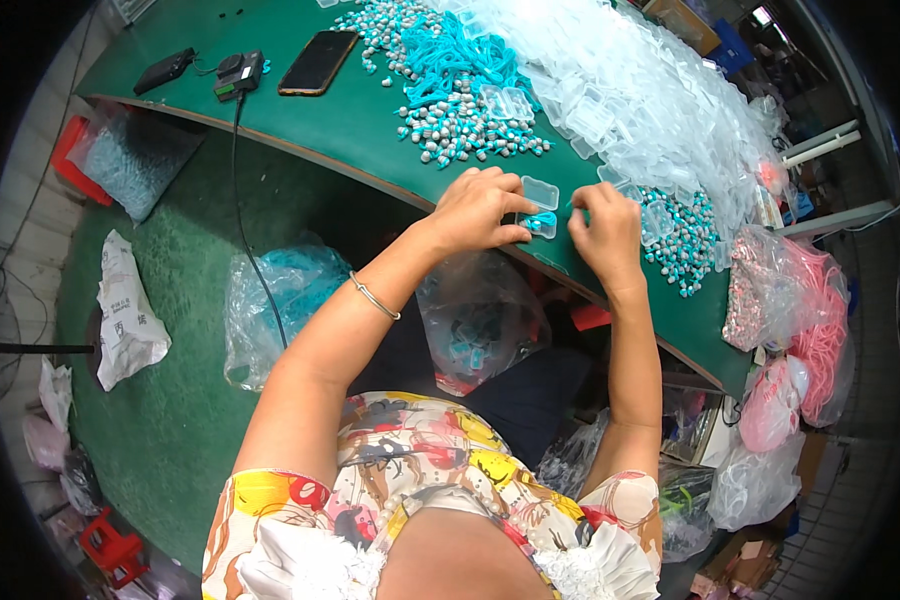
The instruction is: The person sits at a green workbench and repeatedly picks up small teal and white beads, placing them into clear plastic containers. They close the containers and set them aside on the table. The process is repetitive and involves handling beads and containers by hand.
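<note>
At the table's front edge, a small clear plastic case [541,194] lies with its lid up and a coiled teal cord [538,222] in its tray. My left hand [477,210] grips the case's left side between thumb and fingers. Just right of the case, my right hand [610,235] is raised with its fingertips pinched together. A bit of teal shows beside those fingers, but what they hold is hidden. Beyond my left hand lies a heap of small grey-and-teal beads [450,128], with a bundle of teal cords [465,62] behind it.
A large pile of clear cases [620,90] covers the table's far right. More teal-and-grey pieces [678,240] lie right of my right hand. A phone [317,62] and a black device with a cable [238,75] rest at the left. Bags of pink cord [815,300] hang at the right edge.
</note>
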### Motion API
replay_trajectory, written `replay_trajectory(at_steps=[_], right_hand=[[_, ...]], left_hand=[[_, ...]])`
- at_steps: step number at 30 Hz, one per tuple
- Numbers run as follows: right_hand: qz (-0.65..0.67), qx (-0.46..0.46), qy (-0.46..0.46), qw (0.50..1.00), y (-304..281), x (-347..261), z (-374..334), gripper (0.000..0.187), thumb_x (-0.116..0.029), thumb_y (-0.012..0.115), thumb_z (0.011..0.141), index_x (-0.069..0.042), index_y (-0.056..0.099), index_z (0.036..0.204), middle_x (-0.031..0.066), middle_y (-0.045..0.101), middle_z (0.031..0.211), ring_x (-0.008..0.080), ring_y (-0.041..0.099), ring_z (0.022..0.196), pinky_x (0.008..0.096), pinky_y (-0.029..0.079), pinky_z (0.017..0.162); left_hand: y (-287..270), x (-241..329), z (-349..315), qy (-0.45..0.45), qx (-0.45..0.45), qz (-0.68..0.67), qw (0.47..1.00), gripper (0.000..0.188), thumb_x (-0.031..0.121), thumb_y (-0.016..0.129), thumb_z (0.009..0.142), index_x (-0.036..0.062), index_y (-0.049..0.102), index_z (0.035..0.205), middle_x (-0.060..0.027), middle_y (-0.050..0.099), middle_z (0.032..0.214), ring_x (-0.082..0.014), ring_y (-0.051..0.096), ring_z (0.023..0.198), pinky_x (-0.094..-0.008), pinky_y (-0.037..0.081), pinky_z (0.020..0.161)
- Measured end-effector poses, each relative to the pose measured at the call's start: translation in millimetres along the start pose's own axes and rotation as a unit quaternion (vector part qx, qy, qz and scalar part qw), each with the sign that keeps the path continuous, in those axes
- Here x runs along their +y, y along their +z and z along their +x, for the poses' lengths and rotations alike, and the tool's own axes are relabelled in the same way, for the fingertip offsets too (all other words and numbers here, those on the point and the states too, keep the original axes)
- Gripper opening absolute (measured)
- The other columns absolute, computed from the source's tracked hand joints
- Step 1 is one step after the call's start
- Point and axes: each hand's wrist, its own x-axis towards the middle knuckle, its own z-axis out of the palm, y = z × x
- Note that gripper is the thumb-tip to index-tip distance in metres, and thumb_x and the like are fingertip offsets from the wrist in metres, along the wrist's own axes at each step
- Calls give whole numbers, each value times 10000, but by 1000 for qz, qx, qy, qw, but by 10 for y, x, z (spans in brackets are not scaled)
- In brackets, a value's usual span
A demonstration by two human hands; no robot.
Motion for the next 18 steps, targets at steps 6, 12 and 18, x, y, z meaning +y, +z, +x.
replay_trajectory(at_steps=[6,12,18], right_hand=[[-25,21,35,999,133,295,-149,133,-57,661,769,-99,660,896,72,628,879,289,626,850,440,426,747],[113,31,15,993,65,10,-183,174,-87,717,782,-114,684,951,53,645,941,266,613,916,408,422,811],[97,-13,-3,995,111,-71,-203,140,-126,744,792,-120,700,925,31,651,926,247,608,907,394,416,815]], left_hand=[[-7,8,19,3,-1,1,1000,401,385,809,743,209,738,1096,-9,627,961,-226,593,956,-381,441,837],[17,-2,5,7,22,-1,1000,416,382,805,742,190,703,1097,-3,626,942,-227,588,967,-395,434,836],[8,6,6,1,18,-11,1000,416,384,811,734,189,698,1083,-6,621,927,-230,588,957,-395,432,828]])
